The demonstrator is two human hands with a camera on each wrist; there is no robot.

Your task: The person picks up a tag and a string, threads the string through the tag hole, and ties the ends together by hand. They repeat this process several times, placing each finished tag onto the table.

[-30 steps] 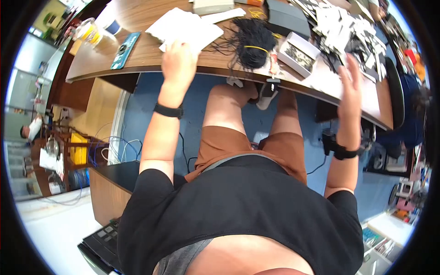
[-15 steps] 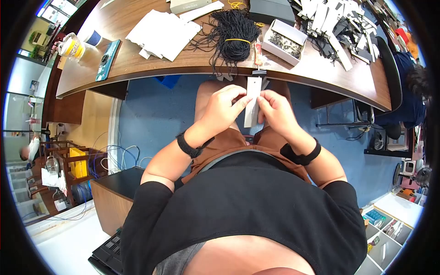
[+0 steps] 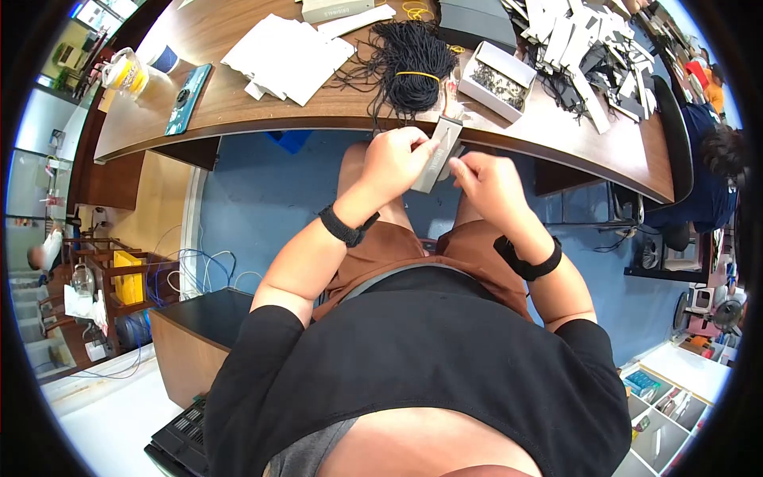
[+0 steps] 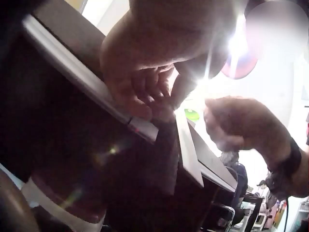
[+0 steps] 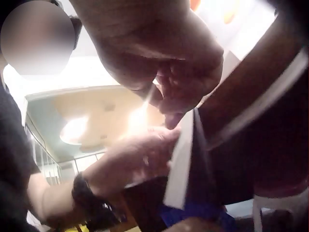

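In the head view my left hand (image 3: 397, 157) pinches a narrow grey-white card tag (image 3: 437, 153) and holds it tilted over my lap, just below the desk edge. My right hand (image 3: 486, 181) is close on the tag's right, its fingertips (image 3: 458, 167) curled together beside the tag's edge. Any thin thing between them is too small to see. The left wrist view shows my left fingers (image 4: 145, 92) curled on the tag (image 4: 186, 154), with my right hand (image 4: 236, 123) a little apart from it. In the right wrist view my right hand's fingers (image 5: 178, 96) sit above the tag (image 5: 181, 164).
The curved wooden desk (image 3: 262, 111) carries a bundle of black cords (image 3: 413, 60), an open box of small metal parts (image 3: 497, 75), white sheets (image 3: 286, 48), a heap of tags (image 3: 588, 48), a teal phone (image 3: 188, 99) and a jar (image 3: 123, 71). Another person (image 3: 719, 159) sits at the right.
A second ago both hands were up at the desk; half a second ago they held the tag together over the lap. Now the tag is tilted higher in my left hand, my right slightly off it.
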